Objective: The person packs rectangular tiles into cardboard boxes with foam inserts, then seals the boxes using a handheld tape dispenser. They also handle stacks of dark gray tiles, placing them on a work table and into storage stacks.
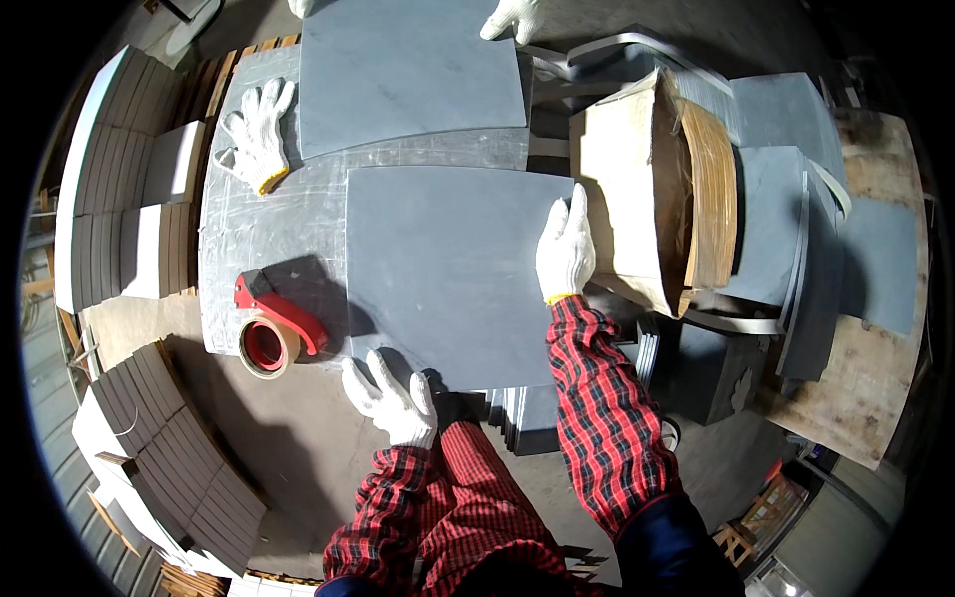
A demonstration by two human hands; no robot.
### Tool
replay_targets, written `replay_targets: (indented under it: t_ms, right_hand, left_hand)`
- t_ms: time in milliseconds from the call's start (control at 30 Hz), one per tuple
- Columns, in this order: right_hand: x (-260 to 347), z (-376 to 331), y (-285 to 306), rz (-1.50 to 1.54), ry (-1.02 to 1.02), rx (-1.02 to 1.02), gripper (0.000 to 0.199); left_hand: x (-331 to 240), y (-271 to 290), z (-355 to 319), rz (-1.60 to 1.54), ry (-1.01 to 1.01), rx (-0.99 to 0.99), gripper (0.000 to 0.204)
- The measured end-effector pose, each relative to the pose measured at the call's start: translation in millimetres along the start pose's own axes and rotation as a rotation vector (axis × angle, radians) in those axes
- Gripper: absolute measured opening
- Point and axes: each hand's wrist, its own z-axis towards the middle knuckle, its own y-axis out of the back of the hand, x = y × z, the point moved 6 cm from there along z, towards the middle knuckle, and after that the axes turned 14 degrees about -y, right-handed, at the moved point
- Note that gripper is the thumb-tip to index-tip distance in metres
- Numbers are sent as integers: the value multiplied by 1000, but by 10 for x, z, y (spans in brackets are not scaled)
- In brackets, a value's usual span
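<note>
A smooth dark grey slab (458,269), like a stone tile, lies in front of me on the wrapped tabletop, its near edge jutting past the table. My left hand (393,400), in a white knitted glove, is at the slab's near left corner with fingers spread. Along the right edge rests my right hand (565,249), gloved too, its fingers stretched out flat against the slab's side. Beyond it a second grey slab (413,70) lies on the table. A person's gloved hand (512,18) touches its far right corner, and another glove shows at its far left.
A red tape dispenser (264,298) with a tape roll and a loose white glove (259,129) lie on the table's left. An open cardboard box (627,189) stands right, near more grey slabs (776,209) on a wooden board (870,368). Pale stacked panels (109,199) line the left.
</note>
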Motion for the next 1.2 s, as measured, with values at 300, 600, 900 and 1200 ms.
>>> replay_targets:
  t_ms: [300,600,900,1200]
  right_hand:
    - [105,9,42,-36,21,51,50]
    - [155,-25,81,-206,228,-103,48]
    - [1133,-597,-69,-249,612,-152,37]
    - [1138,-1977,-112,83,960,451,39]
  left_hand:
    - [-29,18,19,19,-39,-45,72]
    - [-9,19,-42,-2,-8,-16,70]
    - [19,85,-76,2,-11,-37,73]
    - [99,240,-143,-101,-73,-33,69]
